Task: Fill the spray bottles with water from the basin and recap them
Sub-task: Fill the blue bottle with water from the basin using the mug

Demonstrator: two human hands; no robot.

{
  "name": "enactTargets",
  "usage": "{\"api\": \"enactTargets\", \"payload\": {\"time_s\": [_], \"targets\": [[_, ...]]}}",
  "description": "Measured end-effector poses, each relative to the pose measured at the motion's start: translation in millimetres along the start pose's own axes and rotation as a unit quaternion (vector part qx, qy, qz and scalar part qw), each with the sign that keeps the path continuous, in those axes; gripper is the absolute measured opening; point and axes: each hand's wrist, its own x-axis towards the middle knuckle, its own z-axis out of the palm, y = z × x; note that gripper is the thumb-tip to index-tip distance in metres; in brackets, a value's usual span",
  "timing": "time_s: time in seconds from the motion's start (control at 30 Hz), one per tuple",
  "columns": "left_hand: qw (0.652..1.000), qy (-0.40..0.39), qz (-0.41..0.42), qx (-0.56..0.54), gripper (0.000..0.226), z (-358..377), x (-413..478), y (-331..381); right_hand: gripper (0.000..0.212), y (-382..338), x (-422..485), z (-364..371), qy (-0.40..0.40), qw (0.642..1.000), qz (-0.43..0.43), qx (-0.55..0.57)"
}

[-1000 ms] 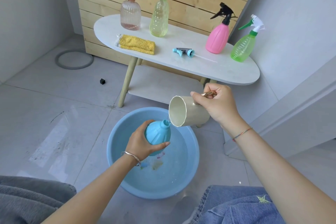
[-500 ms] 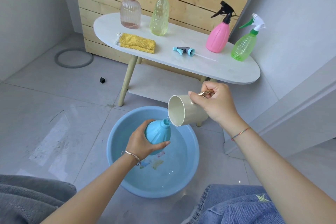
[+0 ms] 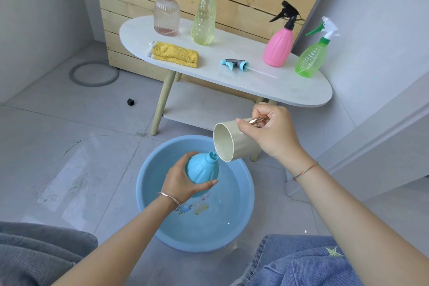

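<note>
While your left hand (image 3: 183,183) curls its fingers (image 3: 179,165) round the uncapped blue bottle (image 3: 202,169), your right hand (image 3: 274,134) grips the handle of the tilted cream cup (image 3: 232,144). The cup's lip is just above the bottle's mouth, over the basin (image 3: 251,195). The bottle's trigger cap (image 3: 234,64) lies on the counter (image 3: 290,90), well beyond both hands.

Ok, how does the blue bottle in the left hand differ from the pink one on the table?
The blue bottle is uncapped; the pink bottle wears a black trigger head. The blue bottle is tilted, gripped by the left hand over the basin; the pink bottle stands upright on the table. Both have opaque, ribbed, bulbous bodies.
</note>
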Motion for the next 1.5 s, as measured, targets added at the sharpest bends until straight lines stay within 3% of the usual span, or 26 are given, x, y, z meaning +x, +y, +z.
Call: {"api": "enactTargets", "payload": {"time_s": [0.87, 1.27, 1.37, 1.5], "targets": [[1.000, 0.004, 0.002, -0.006, 0.076, 0.3, 0.2, -2.8, 0.049, -11.8, -1.6, 8.4, -0.023, 0.995, -0.083, -0.040], [1.000, 0.018, 0.005, -0.012, 0.075, 1.5, -0.4, -3.8, 0.050, -17.2, -1.6, 15.6, -0.039, 0.984, -0.163, -0.065], [0.999, 0.029, 0.004, -0.027, 0.072, 1.4, -0.7, -2.2, 0.051, -16.0, -1.1, 13.3, -0.024, 0.989, -0.136, -0.046], [0.996, 0.052, -0.003, -0.068, 0.068, 0.2, -1.8, 3.7, 0.049, -3.5, 6.4, 1.2, 0.051, 0.996, 0.017, 0.069]]}}
